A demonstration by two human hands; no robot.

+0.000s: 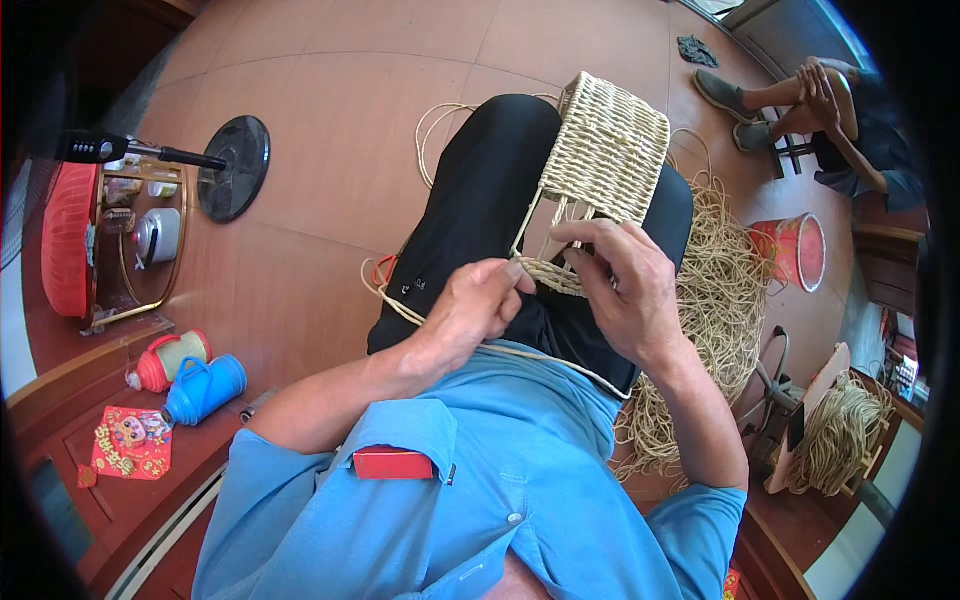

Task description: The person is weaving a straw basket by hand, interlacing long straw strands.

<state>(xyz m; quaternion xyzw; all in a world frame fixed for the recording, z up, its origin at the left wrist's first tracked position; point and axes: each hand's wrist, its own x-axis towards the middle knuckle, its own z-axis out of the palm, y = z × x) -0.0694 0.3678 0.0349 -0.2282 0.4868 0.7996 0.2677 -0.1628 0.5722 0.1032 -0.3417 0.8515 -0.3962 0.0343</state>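
A woven basket (612, 140) of straw-coloured cord rests across my thighs, its closed side toward the far end. From its near edge, open strands run down to a braided band (552, 276) between my hands. My left hand (475, 310) is closed, thumb and fingers pinching the band's left end. At the right end, my right hand (625, 280) is curled with thumb and forefinger around the band and strands. A loose cord (560, 362) crosses my lap below both hands. The fingertips of the right hand are partly hidden.
A large heap of loose cord (715, 290) lies right of my leg, beside a red bucket (790, 250). Another person's clasped hands (818, 95) rest on a knee at far right. On the left are a round black base (235, 168), a rack and a blue bottle (205, 388).
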